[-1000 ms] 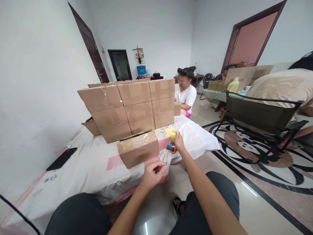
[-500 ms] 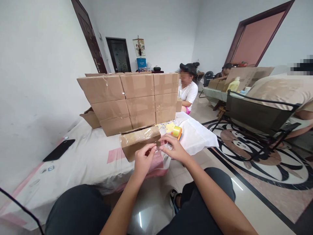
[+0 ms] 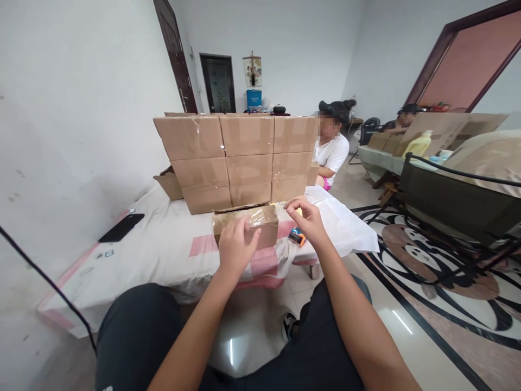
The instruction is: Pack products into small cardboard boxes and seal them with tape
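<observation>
A small brown cardboard box with shiny clear tape over its top lies on the cloth-covered table before me. My left hand rests against its near left side, fingers stretched and thumb apart. To the right of the box, my right hand is raised, its fingers bent with a gap to the thumb; I see nothing between them. Just below that hand is an orange and blue tape dispenser, partly hidden by it.
Behind the box rises a stack of taped cardboard boxes. A black phone lies on the left of the tablecloth. Beyond the stack sits a person in a white shirt. A dark folding chair stands at right.
My hands, close together at the box's right end before, have moved apart: the left onto the box's side, the right up and rightward. The tape dispenser shows lower and turned. The view has swung left.
</observation>
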A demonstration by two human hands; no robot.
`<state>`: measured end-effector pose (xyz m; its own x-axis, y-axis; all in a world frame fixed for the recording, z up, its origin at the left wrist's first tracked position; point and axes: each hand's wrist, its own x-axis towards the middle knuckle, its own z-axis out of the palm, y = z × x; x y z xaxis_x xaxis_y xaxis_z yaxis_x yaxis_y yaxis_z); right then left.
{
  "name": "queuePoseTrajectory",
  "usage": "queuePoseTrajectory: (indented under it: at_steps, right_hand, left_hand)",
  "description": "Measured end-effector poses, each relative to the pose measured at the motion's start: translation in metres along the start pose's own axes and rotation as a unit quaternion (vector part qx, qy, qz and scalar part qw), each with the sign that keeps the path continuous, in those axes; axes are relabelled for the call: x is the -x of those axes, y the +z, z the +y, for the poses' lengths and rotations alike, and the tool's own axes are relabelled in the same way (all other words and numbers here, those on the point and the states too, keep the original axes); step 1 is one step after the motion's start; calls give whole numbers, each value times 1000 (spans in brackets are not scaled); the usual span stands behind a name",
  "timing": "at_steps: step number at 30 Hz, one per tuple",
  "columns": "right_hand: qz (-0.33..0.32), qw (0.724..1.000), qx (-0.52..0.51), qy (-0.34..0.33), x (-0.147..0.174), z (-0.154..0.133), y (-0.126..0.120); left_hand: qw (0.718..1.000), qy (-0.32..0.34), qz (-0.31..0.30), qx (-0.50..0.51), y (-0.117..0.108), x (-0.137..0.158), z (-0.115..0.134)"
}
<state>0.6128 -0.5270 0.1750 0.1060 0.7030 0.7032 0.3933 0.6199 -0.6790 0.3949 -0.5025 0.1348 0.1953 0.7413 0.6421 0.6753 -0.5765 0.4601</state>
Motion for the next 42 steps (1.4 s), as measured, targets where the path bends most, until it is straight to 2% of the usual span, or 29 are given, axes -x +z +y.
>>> queuePoseTrajectory:
  at_steps: [2,6,9,13,17,23,25,29,34,42]
  right_hand:
    - [-13,999,-40,20,-10,7,2]
    - [-78,990,-98,64,-24,11,22]
    - [-148,980,-106,80,-32,10,45]
    - [-184,971,-110,106,-40,22,76]
    - [-210,965,-100,124,-43,35,100]
    - [-226,957,-110,145,-44,35,116]
    - [-225,958,-104,146,-44,34,120]
    - [-221,962,-76,142,-43,30,128]
    - [-213,966,-57,136,-41,22,146]
    - [-245,959,-52,131,-40,22,172]
  left_hand:
    - [996,50,-12,-77,-5,-15,-5]
    - [970,75,-179,-149,-10,-35,-30]
    - [958,101,-225,-144,-12,-36,-53]
    - [966,83,-227,-92,-13,-30,-73]
    - [974,86,-204,-55,-13,-25,-80]
    - [984,123,-131,-2,-33,-19,-105]
    - [988,114,-107,-13,-41,-18,-119]
    - [992,76,-103,-23,-46,-18,-139]
    - [993,56,-106,6,-39,-18,-140]
    - [986,20,-64,156,-26,-13,-140]
